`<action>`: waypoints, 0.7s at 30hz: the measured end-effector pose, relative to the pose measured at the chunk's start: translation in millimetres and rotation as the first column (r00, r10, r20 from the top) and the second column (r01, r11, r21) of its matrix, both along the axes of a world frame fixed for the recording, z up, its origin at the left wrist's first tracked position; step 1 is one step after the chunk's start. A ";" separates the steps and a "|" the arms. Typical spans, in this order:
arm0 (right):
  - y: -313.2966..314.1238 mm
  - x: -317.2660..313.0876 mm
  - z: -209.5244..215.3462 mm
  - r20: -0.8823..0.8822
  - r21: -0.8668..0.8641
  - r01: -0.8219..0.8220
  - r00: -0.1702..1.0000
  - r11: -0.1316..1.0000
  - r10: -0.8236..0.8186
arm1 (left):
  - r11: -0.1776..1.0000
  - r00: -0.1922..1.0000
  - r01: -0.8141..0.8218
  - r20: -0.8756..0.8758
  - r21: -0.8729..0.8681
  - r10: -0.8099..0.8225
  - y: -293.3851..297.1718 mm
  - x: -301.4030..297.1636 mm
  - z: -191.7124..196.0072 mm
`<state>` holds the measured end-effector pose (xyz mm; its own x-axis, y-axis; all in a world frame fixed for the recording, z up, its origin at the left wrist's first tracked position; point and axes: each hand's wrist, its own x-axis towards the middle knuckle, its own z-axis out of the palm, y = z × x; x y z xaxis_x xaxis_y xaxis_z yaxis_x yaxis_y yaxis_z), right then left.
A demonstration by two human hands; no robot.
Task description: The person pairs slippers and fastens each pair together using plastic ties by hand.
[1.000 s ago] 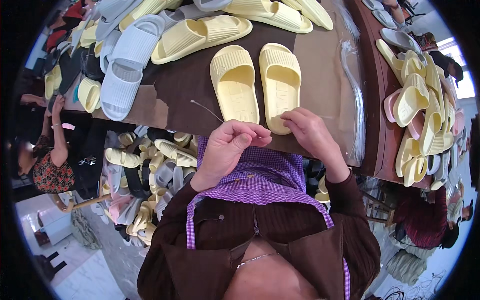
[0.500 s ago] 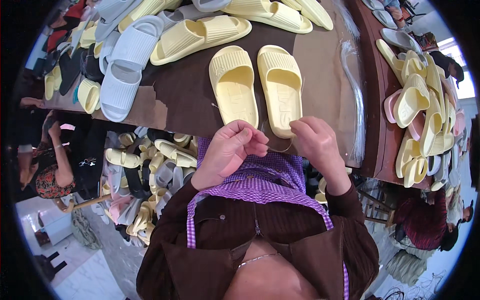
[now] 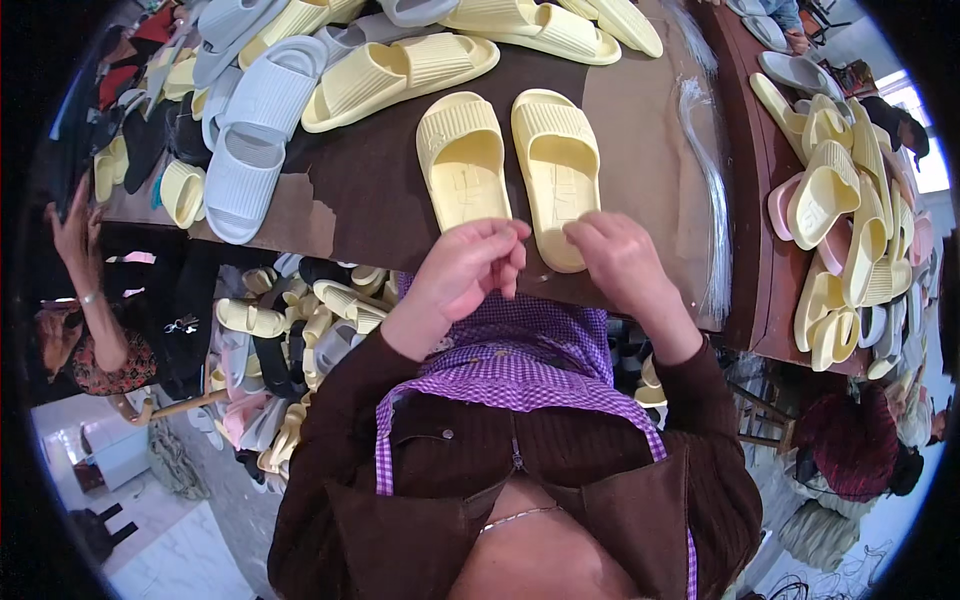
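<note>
Fingers [image 3: 508,240] of the left hand [image 3: 455,268] are curled inward at the near end of the yellow pair [image 3: 553,122] of slippers, hiding the heel of its left slipper [image 3: 458,125]; the thumb lies close to the forefinger, and whether a thread or anything else is between them I cannot tell; the right hand [image 3: 632,265] is bent over the heel edge of the pair's right slipper [image 3: 562,190], its fingertips bunched together, and what they grasp, if anything, cannot be made out; the yellow pair rests on the brown table [image 3: 370,190], soles down, the two slippers side by side, heels toward the person; left of the pair lie light grey slippers [image 3: 243,175]; beyond it, a yellow slipper [image 3: 400,75] is tipped on its side; right of it hangs a bundle of pale strands [image 3: 708,190]; farther right of it is a heap of yellow and pink slippers [image 3: 830,190]; nearer than the pair is a purple checked apron [image 3: 510,385]; well left of the pair, another person's hand [image 3: 78,232] is raised.
</note>
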<state>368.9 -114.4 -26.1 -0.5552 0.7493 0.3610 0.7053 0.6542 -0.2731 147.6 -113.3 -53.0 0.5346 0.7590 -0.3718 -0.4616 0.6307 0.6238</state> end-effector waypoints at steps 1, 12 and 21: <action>8.3 0.4 -2.1 0.000 0.006 -0.004 1.000 1.000 0.004 | 1.000 0.999 -0.020 -0.024 0.018 0.020 8.2 2.7 -0.7; 72.8 -4.5 -13.7 0.210 -0.001 0.054 0.976 0.999 -0.052 | 0.972 0.962 -0.199 -0.165 0.129 0.218 65.6 7.1 -11.4; 89.3 22.5 -8.1 -0.340 -0.240 0.015 0.935 0.971 -0.099 | 0.960 0.921 -0.201 -0.295 0.196 0.253 86.7 9.1 -24.7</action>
<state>391.4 -25.1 -34.2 -0.3801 0.8615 0.3366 0.5733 0.5050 -0.6452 156.7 -26.6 -77.7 0.2162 0.9088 -0.3568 -0.3446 0.4130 0.8431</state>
